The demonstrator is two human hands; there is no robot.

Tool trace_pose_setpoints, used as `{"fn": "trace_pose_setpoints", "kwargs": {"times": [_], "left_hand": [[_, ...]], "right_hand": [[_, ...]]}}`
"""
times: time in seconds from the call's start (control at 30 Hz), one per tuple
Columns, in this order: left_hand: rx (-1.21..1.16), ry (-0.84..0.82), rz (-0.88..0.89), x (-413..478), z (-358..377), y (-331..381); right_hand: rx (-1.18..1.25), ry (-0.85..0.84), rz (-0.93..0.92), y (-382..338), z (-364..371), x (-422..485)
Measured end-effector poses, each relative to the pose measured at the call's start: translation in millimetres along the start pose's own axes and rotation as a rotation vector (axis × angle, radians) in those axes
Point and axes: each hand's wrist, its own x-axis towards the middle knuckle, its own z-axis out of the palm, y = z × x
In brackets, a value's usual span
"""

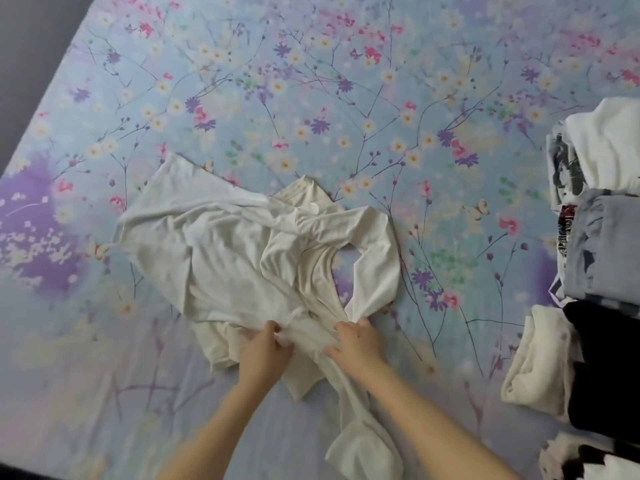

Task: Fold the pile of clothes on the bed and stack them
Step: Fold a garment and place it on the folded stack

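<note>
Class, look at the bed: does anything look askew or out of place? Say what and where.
The white top lies crumpled and twisted mid-bed, not flat; one sleeve curls into a loop. The left hand and right hand grip its near edge.

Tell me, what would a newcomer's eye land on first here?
First, the crumpled white long-sleeved shirt lying mid-picture, with the left hand and right hand both gripping its near edge. Beneath it spreads the pale blue floral bedsheet, strewn with pink and purple blossoms. Along the right edge sit other clothes: white, light denim and black.
</note>
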Motion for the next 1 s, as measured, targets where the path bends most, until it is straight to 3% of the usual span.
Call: {"fn": "trace_pose_setpoints", "kwargs": {"times": [0.17, 0.23, 0.3, 0.5, 0.63, 0.77, 0.83, 1.0], "left_hand": [[-0.951, -0.086, -0.517, 2.9, 6.0, 11.2], [-1.128, -0.123, -0.643, 5.0, 8.1, 12.2], [-1.181, -0.147, -0.625, 9.7, 8.4, 7.6], [-1.269, -0.106, -0.357, -11.5, -45.8, 28.4], [-1.236, -0.155, -0.175, -59.0, -118.6, 74.6], [-1.044, -0.408, 0.043, -119.0, -196.7, 114.1], [-1.019, -0.512, 0.105, -156.9, -229.5, 132.9], [-1.019, -0.528, 0.277, -241.3, -289.4, 172.7]], "right_hand": [[0.128, -0.148, 0.054, -7.1, 8.3, -10.5], [0.333, -0.206, -0.006, -11.4, 11.6, -20.8], [0.489, -0.266, -0.092, -16.4, 8.9, -33.4], [0.477, -0.308, -0.316, -27.3, -33.7, -64.4], [0.38, -0.085, -0.326, -46.2, -80.4, -87.8], [0.212, 0.49, -0.303, -62.8, -131.9, -117.7], [0.205, 0.687, -0.318, -74.3, -159.0, -141.8], [0.546, 0.787, -0.385, -88.6, -214.7, -212.4]]}}
